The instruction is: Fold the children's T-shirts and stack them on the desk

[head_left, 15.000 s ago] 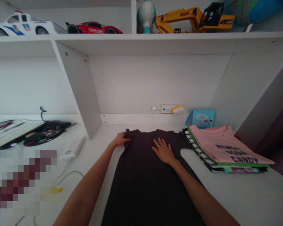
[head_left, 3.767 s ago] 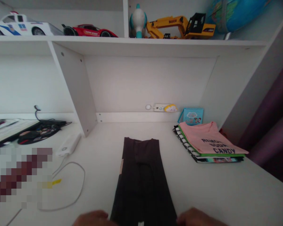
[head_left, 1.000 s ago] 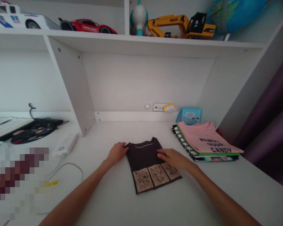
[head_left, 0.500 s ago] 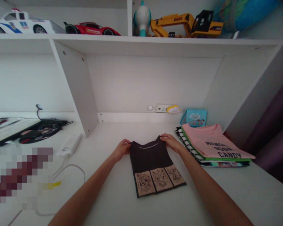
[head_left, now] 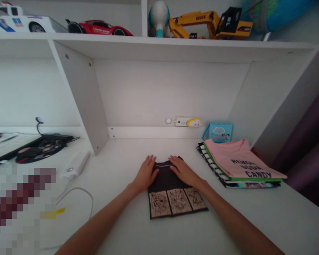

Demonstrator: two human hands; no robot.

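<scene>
A folded black T-shirt point(head_left: 172, 198) with three tan printed panels lies on the white desk point(head_left: 138, 230) in front of me. My left hand point(head_left: 146, 173) rests flat on its upper left part, fingers stretched out. My right hand point(head_left: 183, 170) lies flat on its upper right part, fingers also stretched out. Both palms press the cloth near the collar; neither holds anything.
A pile of folded shirts point(head_left: 239, 166), pink one on top, sits to the right. A blue booklet point(head_left: 218, 132) and a power strip point(head_left: 184, 122) stand at the back wall. A white power bank point(head_left: 74, 164) with cable lies left. Toy vehicles point(head_left: 210, 23) line the shelf above.
Both hands moved from gripping the shirt's top corners to lying flat on its upper part. Earlier the shirt was spread long, then folded into a small rectangle.
</scene>
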